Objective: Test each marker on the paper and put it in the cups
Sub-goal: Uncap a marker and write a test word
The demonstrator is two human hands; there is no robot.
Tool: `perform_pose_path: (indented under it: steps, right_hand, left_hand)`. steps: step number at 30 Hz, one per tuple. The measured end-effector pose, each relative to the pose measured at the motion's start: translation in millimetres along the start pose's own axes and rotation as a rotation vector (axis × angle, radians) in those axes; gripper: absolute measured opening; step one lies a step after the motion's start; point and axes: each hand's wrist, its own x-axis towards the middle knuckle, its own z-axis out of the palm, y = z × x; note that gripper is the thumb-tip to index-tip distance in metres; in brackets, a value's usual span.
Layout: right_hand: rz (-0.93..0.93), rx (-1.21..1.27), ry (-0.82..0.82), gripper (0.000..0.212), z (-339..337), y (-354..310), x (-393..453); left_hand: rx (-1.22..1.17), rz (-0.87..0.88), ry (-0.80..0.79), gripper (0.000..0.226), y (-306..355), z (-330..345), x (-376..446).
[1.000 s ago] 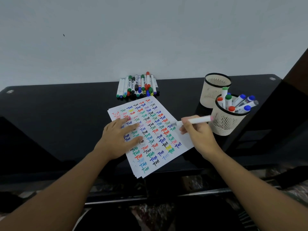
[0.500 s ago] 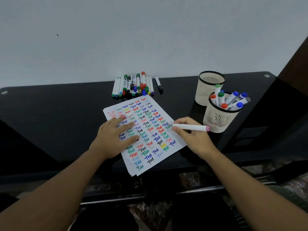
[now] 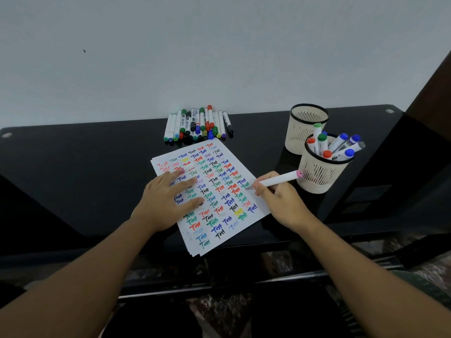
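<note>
From the head camera, the right hand point(image 3: 280, 203) pinches a white marker point(image 3: 278, 179) near its writing end, tip at the right edge of the paper point(image 3: 219, 228), pink end just beside the nearer cup point(image 3: 319, 176). The left hand point(image 3: 168, 201) lies flat, fingers spread, pinning the sheet to the black table point(image 3: 73, 167). The marker looks light, stiff and smooth, best held low on the barrel. Untested markers point(image 3: 197, 124) lie by the wall; the farther cup point(image 3: 305, 125) looks empty.

White paper point(image 3: 256, 203) carries rows of red, green, blue, black and yellow words; cream slotted cups point(image 3: 319, 176) have black rims; the bench point(image 3: 73, 167) is glossy black.
</note>
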Motion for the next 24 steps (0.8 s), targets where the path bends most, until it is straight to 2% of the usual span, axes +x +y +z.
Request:
perform_pose_path:
  steps: [7,13,18,24]
  right_hand:
    - [0.013,-0.016,-0.032,0.009,1.5,-1.0,0.7]
    - [-0.007,-0.059,0.037,0.009,0.6,-1.4,0.8]
    - [-0.022,-0.095,0.002,0.012,-0.9,-3.3,-0.8]
    - [-0.017,-0.022,0.035,0.013,-2.2,-0.2,-1.9]
  left_hand:
    - [0.006,0.004,0.004,0.089,-0.2,0.0,-0.7]
    - [-0.010,0.002,0.009,0.089,1.7,-0.6,-2.0]
    - [-0.005,0.003,0.006,0.090,2.0,-1.5,-2.1]
    - [-0.015,-0.003,0.010,0.089,1.0,-0.6,-2.2]
